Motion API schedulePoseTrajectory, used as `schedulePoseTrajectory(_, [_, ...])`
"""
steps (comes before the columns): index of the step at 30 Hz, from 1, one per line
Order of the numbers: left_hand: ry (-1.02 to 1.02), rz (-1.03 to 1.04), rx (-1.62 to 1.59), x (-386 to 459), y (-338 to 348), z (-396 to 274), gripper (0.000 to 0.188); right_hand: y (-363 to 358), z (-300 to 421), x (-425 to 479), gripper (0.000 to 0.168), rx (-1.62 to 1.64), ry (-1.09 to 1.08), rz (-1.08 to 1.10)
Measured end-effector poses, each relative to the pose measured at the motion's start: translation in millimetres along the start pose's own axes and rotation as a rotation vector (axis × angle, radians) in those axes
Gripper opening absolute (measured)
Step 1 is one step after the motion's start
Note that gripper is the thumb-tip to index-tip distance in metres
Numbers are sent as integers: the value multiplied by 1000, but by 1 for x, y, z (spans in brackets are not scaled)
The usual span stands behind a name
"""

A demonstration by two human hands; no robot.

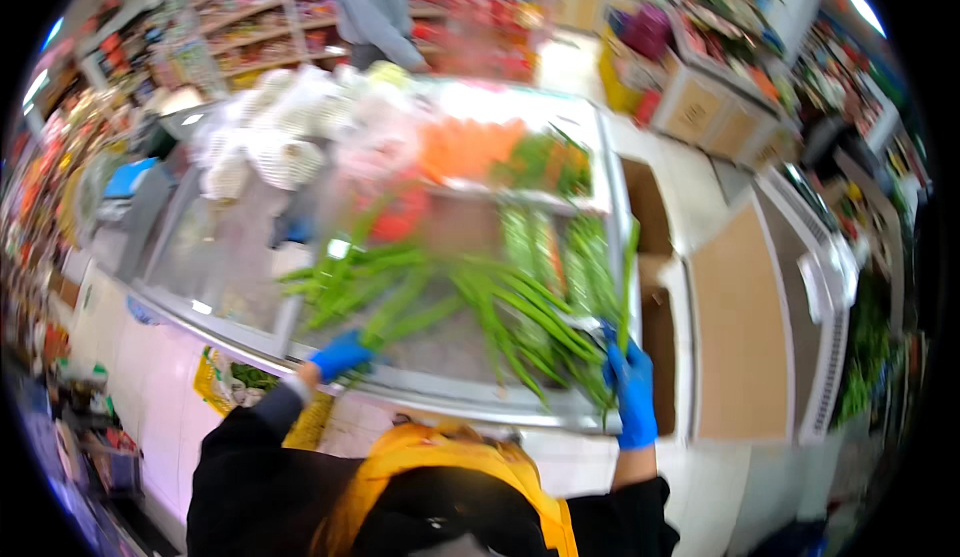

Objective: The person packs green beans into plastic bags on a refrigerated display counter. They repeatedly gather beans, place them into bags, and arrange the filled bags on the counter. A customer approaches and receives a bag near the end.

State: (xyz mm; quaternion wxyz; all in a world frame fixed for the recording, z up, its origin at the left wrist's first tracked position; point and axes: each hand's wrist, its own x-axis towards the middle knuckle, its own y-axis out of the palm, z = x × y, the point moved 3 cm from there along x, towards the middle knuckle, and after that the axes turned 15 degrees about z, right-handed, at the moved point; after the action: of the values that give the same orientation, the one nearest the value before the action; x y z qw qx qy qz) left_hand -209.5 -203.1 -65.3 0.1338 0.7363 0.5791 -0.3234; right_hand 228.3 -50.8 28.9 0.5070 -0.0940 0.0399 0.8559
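Observation:
My left hand [341, 356], in a blue glove, is at the near edge of a glass-topped chest [450, 384], closed around the lower end of a blurred bunch of green stalks [401, 315]. At the right corner of the chest my blue-gloved right hand [634, 392] grips a single long green stalk [630, 287] that stands up from its fingers. Between the hands lies a loose heap of long thin green vegetables [517, 309], its right ends close to my right hand. Their exact kind is too blurred to tell.
Beyond the heap are wrapped green vegetables [592, 260], carrots [472, 148] in a white tray, and white netted produce [281, 155]. A person [375, 9] stands across the chest. Cardboard boxes [652, 339] stand to the right, and a yellow basket [212, 380] is below left.

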Motion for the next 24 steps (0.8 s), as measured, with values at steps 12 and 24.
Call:
schedulePoseTrajectory(12, [442, -268, -714, -24, 121, -126, 54, -199, -118, 13, 34, -119, -28, -115])
schedulePoseTrajectory(24, [436, 139, -339, 58, 237, -210, 34, 14, -7, 7, 34, 359, -102, 410])
